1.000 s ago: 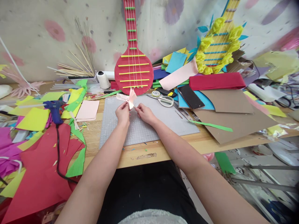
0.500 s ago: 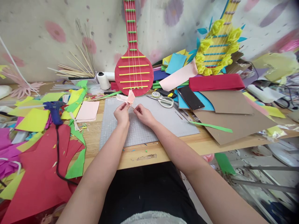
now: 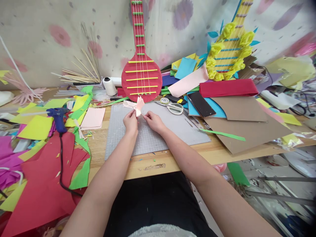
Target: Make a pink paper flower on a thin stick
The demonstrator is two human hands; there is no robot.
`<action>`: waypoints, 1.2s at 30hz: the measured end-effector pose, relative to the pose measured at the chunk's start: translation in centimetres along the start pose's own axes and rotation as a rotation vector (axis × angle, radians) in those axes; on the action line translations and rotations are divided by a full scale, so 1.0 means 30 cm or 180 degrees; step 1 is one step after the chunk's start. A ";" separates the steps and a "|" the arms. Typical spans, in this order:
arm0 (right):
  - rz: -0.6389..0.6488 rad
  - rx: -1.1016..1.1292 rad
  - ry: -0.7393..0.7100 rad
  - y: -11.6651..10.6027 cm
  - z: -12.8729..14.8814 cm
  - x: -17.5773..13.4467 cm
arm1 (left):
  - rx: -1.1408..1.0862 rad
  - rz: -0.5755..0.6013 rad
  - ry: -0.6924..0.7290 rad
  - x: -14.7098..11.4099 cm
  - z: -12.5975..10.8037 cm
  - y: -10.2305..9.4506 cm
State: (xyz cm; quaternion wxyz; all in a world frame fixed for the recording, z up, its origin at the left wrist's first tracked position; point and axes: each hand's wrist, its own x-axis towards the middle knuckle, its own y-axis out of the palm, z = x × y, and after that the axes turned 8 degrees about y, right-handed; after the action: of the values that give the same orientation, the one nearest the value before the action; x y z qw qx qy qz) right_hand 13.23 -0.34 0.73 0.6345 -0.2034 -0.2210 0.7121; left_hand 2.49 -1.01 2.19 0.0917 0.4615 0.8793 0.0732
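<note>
Above the grey cutting mat (image 3: 168,131), my left hand (image 3: 130,122) pinches a folded pale pink piece of crepe paper (image 3: 139,106) by its lower end. The paper's upper part stands up and flares apart. Just to the right, my right hand (image 3: 153,121) is closed, thumb and finger pressed together close to the paper's base. What sits in that pinch is too small to make out. Another pale pink scrap (image 3: 129,104) lies behind the left hand on the mat.
A red paper lute (image 3: 141,79) leans at the back. Scissors (image 3: 175,108), a phone (image 3: 201,103) and brown cardboard (image 3: 243,131) are to the right. Left are a blue glue gun (image 3: 58,120), a stack of pink sheets (image 3: 93,118) and red paper (image 3: 49,171).
The pink paper has turned in my left hand and now shows a broader face. My right fingertips have shifted slightly right; the thin stick seen at them earlier no longer shows clearly.
</note>
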 end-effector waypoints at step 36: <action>-0.0242 -0.0821 -0.0037 -0.023 0.003 -0.012 | 0.0141 0.0031 0.0362 0.005 -0.002 -0.003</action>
State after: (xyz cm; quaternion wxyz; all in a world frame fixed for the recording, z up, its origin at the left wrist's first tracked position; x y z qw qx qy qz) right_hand 13.79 -0.64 1.21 0.6284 -0.2707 -0.3220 0.6544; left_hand 2.33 -0.94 2.22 0.0309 0.4628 0.8823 0.0802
